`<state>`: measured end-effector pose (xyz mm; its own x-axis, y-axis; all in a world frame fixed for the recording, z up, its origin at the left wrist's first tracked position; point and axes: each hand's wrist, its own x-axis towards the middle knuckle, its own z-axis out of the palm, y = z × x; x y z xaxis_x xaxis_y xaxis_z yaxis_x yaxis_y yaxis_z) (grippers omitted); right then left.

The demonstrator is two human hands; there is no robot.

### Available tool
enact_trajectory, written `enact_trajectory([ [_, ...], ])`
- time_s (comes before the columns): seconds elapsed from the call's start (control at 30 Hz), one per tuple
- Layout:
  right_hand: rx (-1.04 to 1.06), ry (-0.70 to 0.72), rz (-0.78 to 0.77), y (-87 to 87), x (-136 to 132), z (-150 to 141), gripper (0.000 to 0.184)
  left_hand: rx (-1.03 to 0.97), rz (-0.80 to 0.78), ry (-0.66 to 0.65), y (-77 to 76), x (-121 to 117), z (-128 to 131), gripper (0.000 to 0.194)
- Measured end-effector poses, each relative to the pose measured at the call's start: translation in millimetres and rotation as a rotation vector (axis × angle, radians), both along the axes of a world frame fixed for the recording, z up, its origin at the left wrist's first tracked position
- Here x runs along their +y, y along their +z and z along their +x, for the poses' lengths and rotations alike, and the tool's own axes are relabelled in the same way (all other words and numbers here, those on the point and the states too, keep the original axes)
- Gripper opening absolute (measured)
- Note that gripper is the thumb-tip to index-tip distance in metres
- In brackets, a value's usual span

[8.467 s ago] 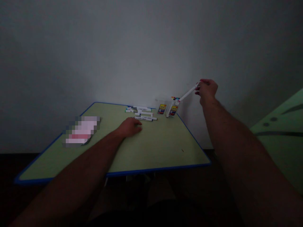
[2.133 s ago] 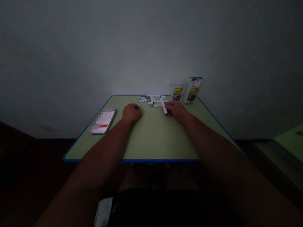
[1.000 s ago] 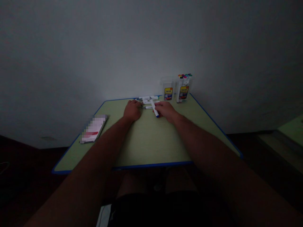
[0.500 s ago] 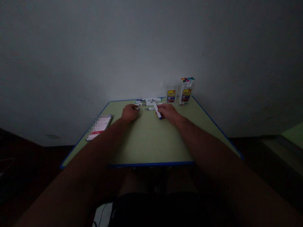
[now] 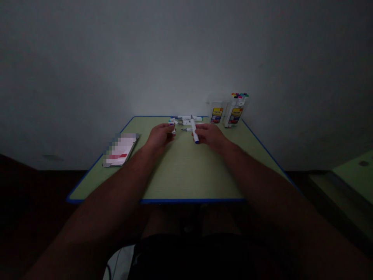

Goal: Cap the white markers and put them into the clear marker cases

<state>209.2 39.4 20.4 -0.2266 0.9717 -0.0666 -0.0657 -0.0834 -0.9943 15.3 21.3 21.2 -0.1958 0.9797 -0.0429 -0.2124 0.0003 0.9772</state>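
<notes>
My right hand (image 5: 212, 135) grips a white marker (image 5: 194, 132) with a blue end pointing down toward me; its far end looks narrow and uncapped. Between the fingers of my left hand (image 5: 159, 136) is a small white marker cap (image 5: 173, 131) with a blue top. The two hands are apart over the far half of the table (image 5: 186, 175). Just behind them lie several loose white markers (image 5: 190, 119) and some small caps (image 5: 173, 121). Another marker (image 5: 187, 129) with a bare tip lies between the hands, partly hidden by my right fingers.
At the back right stands a clear plastic case (image 5: 217, 115) with a yellow label. Beside it is a similar case (image 5: 235, 115) full of markers with coloured caps. A phone (image 5: 121, 151) lies at the table's left side. The wall (image 5: 186, 58) rises behind the table.
My left hand has lifted slightly and turned, bringing the cap into clearer sight. The marker in my right hand is now more upright. The whole view has shifted a little.
</notes>
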Motion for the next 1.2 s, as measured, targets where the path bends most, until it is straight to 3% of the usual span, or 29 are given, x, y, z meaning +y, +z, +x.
enact_trajectory([
  [0.3, 0.007, -0.042, 0.007, 3.9, -9.2, -1.5, 0.019, 0.087, 0.021, -0.045, -5.5, -3.1, 7.4, 0.013],
  [0.47, 0.047, -0.112, 0.010, 2.8, -6.5, 0.5, 0.053, 0.128, 0.085, -0.018, -5.6, -3.9, 7.1, 0.016],
  [0.63, 0.038, -0.099, 0.049, -0.5, -3.6, 2.5, 0.063, 0.189, 0.111, -0.009, -4.0, -5.8, 11.5, 0.019],
  [0.87, 0.044, -0.071, 0.085, -3.6, -0.6, 5.3, 0.034, 0.267, 0.185, -0.031, -9.0, -2.7, 9.6, 0.020],
  [1.2, 0.034, -0.055, 0.069, -1.8, -1.4, 6.1, 0.029, 0.331, 0.250, -0.050, -10.1, -0.9, 8.4, 0.021],
])
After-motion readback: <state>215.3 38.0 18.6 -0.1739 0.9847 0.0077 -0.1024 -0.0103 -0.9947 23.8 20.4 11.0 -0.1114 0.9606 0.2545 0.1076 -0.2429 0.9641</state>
